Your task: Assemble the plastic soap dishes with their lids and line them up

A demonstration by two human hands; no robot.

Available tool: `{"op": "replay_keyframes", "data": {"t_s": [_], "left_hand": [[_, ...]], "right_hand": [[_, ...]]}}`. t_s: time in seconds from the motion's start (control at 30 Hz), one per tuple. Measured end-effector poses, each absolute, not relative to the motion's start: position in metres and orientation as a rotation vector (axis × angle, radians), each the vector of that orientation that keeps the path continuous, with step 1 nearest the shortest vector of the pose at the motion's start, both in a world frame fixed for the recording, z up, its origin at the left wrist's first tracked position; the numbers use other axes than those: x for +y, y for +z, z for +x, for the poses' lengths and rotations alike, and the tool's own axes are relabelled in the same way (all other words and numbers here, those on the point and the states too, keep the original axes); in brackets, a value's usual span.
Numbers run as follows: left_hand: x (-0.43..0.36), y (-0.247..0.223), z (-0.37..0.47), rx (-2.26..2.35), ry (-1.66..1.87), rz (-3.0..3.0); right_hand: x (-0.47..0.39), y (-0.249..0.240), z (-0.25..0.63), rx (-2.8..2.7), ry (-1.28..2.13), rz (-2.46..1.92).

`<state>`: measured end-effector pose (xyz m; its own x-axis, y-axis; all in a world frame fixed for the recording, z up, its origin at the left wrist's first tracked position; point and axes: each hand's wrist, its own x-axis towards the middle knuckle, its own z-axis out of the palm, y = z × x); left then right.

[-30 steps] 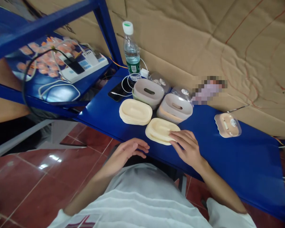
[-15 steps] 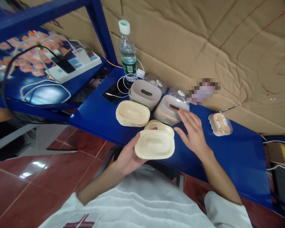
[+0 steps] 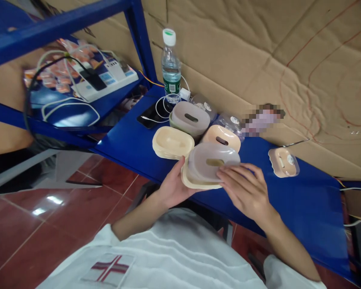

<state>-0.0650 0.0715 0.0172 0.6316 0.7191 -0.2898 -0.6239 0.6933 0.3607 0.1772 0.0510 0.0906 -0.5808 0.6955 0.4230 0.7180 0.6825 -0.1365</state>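
Note:
My left hand (image 3: 175, 186) grips a cream oval soap-dish base (image 3: 187, 179) from its left side, above the table's front edge. Held by its right edge, a greyish-lilac slotted tray (image 3: 200, 158) is in my right hand (image 3: 249, 192), with its fingers bent over the rim. The tray overlaps the base and sits over its hollow; whether it is fully seated I cannot tell. Just behind are a stack of cream bases (image 3: 173, 139), a peach slotted tray (image 3: 228, 134) on its pile, and a pile topped by another greyish slotted tray (image 3: 195, 110).
A water bottle (image 3: 171, 72) stands behind a black phone (image 3: 152, 115) with a white cable. Clear-wrapped pieces (image 3: 230, 122) lie near the cardboard wall (image 3: 228, 56). One peach soap dish (image 3: 284, 162) is on the blue table (image 3: 303, 208). A power strip (image 3: 108, 82) lies at left.
My right hand has lifted the greyish-lilac slotted tray off its pile and brought it over the cream base in my left hand. The peach tray beneath it is now uncovered.

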Motion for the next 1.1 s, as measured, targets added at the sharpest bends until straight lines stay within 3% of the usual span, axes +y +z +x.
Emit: {"op": "replay_keyframes", "data": {"t_s": [0.3,0.47,0.77,1.1], "left_hand": [[0.068,0.020,-0.066,0.455,0.871,0.239],[0.054,0.005,-0.086,0.454,0.903,0.234],[0.039,-0.002,-0.102,0.400,0.939,0.214],[0.037,-0.016,-0.112,0.467,0.940,0.189]], "right_hand": [[0.041,0.066,0.154,-2.565,-0.038,-0.985],[0.066,0.077,0.162,-2.554,0.053,-0.823],[0.239,0.074,0.231,-2.342,0.135,-1.612],[0.287,0.056,0.228,-2.583,0.277,-1.642]]}}
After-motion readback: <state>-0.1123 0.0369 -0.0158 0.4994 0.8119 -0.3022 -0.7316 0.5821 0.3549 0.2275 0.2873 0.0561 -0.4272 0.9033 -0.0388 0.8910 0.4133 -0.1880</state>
